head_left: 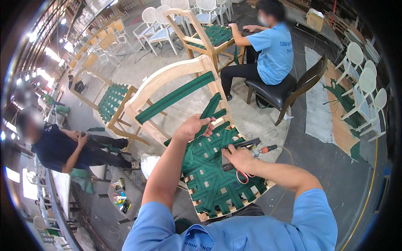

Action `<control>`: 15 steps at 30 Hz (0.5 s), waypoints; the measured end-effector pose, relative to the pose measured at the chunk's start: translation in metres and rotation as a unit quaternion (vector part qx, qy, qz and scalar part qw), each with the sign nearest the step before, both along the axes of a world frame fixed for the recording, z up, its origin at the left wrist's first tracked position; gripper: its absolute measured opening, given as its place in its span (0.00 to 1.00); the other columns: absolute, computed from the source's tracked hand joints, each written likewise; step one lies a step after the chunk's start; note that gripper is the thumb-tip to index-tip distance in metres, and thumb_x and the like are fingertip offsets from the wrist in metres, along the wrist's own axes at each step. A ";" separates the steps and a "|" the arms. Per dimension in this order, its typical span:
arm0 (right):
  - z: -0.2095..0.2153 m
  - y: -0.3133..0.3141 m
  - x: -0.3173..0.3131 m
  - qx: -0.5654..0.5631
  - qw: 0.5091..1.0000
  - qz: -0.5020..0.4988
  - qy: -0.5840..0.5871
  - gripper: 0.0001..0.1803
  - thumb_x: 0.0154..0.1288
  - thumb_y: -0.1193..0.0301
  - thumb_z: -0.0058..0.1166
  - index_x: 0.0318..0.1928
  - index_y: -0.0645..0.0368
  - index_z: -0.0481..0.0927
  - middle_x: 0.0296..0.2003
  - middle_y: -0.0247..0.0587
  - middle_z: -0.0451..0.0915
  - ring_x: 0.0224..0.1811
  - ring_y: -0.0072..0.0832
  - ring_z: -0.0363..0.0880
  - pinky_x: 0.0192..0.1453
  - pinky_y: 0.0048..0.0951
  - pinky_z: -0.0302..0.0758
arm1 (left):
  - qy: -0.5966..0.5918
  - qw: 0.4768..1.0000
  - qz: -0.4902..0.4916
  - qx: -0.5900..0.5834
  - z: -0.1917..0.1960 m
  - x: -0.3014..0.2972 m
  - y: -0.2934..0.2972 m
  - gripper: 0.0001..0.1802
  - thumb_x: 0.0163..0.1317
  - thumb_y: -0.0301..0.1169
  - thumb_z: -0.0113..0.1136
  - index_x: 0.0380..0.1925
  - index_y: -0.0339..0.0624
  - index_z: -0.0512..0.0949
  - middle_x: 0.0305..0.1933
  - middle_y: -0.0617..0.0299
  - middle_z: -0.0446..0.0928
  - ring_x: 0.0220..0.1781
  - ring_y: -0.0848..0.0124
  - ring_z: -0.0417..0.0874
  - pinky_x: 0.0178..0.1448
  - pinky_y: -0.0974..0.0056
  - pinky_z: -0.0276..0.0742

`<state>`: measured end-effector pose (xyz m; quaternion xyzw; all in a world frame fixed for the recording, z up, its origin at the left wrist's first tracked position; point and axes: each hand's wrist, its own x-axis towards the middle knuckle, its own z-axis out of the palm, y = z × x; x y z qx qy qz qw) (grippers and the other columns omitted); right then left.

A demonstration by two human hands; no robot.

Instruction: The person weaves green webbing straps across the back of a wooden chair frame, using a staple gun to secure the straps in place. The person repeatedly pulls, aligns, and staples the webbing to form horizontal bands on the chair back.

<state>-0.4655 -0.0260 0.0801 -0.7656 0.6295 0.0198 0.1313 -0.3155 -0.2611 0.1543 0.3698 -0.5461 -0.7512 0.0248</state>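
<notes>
Head view, chair: pale wooden frame [171, 75], green woven seat [209, 184] before the body.
Left hand [196, 126]: clamped on green strap [210, 107], above seat's rear.
Right hand [240, 159]: closed over black tool [250, 143], apparently; underside hidden.
Sound handling: strap flat, evenly taut; fingers clear of tool.

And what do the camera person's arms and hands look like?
The left sleeve and right sleeve are short, loose and light blue. The left hand and right hand are bare: I see no gloves, watch or bracelet.
</notes>
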 end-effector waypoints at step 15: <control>-0.070 -0.008 0.125 -0.053 0.970 -0.236 -0.036 0.36 0.71 0.71 0.53 0.79 0.50 0.64 0.70 0.53 0.66 0.60 0.48 0.77 0.57 0.48 0.82 | -0.014 0.999 0.027 -0.028 0.007 0.073 0.016 0.18 0.84 0.40 0.50 0.51 0.35 0.81 0.34 0.59 0.83 0.32 0.68 0.82 0.38 0.61 0.80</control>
